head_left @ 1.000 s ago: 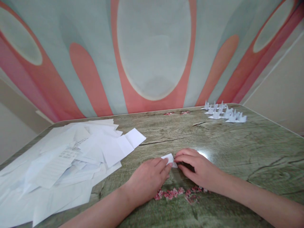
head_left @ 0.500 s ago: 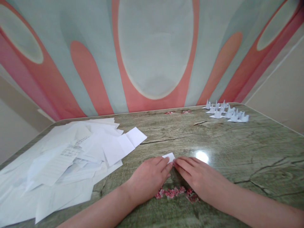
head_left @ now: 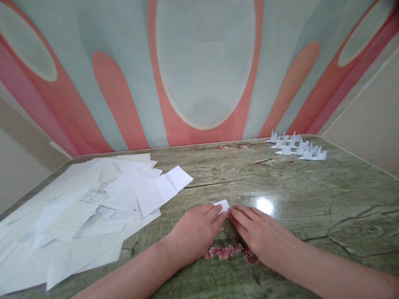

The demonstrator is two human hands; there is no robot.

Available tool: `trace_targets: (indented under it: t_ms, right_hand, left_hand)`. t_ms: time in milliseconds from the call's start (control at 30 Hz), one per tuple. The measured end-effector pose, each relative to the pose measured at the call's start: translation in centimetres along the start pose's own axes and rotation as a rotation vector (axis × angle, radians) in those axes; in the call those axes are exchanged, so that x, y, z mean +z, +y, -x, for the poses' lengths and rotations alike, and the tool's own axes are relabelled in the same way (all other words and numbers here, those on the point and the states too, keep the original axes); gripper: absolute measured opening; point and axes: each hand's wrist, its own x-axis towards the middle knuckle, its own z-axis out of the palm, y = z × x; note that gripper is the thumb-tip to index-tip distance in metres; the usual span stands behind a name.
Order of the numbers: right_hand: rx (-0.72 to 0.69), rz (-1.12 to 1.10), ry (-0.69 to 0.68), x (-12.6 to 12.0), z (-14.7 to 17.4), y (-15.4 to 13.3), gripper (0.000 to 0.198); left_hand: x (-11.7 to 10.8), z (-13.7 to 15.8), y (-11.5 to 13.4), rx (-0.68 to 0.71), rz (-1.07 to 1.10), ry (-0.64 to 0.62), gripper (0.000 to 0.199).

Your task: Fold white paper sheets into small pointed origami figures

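A small folded piece of white paper (head_left: 223,204) lies on the table in front of me, partly covered by my fingers. My left hand (head_left: 201,226) presses on its left side, with the fingers closed over it. At its right edge, the bunched fingertips of my right hand (head_left: 254,226) touch the paper. Most of the lower part of the paper is hidden beneath the fingers.
A broad heap of loose white sheets (head_left: 90,199) covers the table's left side, with a creased white paper (head_left: 177,179) at its right edge. Several folded paper cranes (head_left: 296,146) stand at the back right. A patterned wall (head_left: 204,137) rises behind the wood-grain table (head_left: 311,195).
Both hands stay at the folded paper with almost no movement. The left fingers have shifted very slightly over it.
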Motion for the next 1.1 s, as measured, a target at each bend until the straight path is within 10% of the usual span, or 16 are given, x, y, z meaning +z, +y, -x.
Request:
trace_targets:
  t_ms: [1100]
  right_hand:
    - [-0.034, -0.064, -0.047, -0.5, 0.1, 0.5, 0.031]
  left_hand:
    - [-0.4, 0.3, -1.2, -0.042, 0.204, 0.093, 0.025]
